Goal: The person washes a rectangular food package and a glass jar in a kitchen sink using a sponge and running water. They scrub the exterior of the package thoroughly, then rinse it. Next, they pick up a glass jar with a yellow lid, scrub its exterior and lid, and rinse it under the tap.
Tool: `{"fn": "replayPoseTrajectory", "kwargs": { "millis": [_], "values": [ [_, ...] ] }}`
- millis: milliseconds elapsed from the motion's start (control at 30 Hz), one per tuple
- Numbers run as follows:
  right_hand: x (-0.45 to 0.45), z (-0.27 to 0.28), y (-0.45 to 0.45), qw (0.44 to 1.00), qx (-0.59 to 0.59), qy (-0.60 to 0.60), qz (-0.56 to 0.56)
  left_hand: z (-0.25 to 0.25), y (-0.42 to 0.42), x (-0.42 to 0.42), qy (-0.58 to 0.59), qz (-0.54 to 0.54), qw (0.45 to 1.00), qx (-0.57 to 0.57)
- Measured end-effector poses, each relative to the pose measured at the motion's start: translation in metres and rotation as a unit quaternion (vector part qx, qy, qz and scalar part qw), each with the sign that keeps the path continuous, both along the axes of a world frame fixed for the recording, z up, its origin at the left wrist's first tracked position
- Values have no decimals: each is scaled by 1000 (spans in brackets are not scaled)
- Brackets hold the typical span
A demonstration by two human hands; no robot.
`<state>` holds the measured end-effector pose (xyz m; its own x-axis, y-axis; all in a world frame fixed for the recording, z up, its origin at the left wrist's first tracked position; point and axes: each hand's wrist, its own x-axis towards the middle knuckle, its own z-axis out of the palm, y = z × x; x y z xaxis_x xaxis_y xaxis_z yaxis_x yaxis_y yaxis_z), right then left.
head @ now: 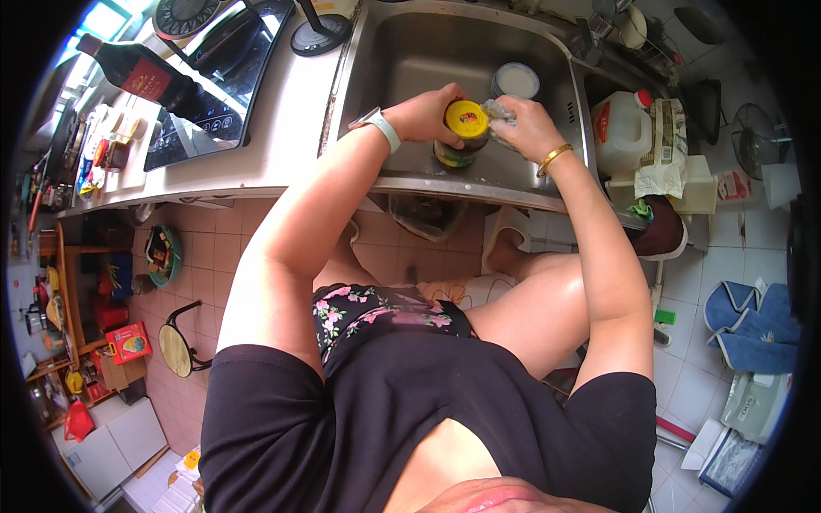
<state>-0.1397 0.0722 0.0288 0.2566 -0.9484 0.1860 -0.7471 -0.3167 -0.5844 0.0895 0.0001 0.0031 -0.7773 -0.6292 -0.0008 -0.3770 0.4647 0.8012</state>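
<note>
My left hand grips a jar around its upper part, just above the front of a steel sink. The jar has a yellow lid and a label with green on it; dark contents show through its side. A crumpled grey cloth is pinched in my right hand, against the right side of the lid. Behind my right hand, a small stack of white bowls with blue rims stands in the sink.
Left of the sink are an induction cooktop and a dark bottle with a red label. A white plastic jug with a red cap stands on the right, beside a white printed bag. Below the sink's front edge hangs a bin bag.
</note>
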Motion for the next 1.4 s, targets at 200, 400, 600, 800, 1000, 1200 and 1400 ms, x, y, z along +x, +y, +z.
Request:
{"fn": "replayPoseTrajectory", "kwargs": {
  "millis": [200,400,600,800,1000,1200,1400],
  "values": [
    [-1,1,2,1000,6,-5,0,3,-1,2,16,-23,999,14],
    [-4,3,3,999,42,-21,-10,9,-1,3,5,-48,999,16],
    [-4,6,6,999,40,-14,-3,14,1,4,-4,-74,996,43],
    [-2,11,10,999,33,-12,10,14,1,5,-14,-79,995,55],
    [-2,11,12,999,30,-16,20,14,1,5,-18,-77,995,58],
    [-1,12,13,998,56,-28,13,12,1,5,-18,-81,996,41],
    [-2,14,12,998,64,-17,16,11,0,4,-17,-84,996,32]
  ]
}}
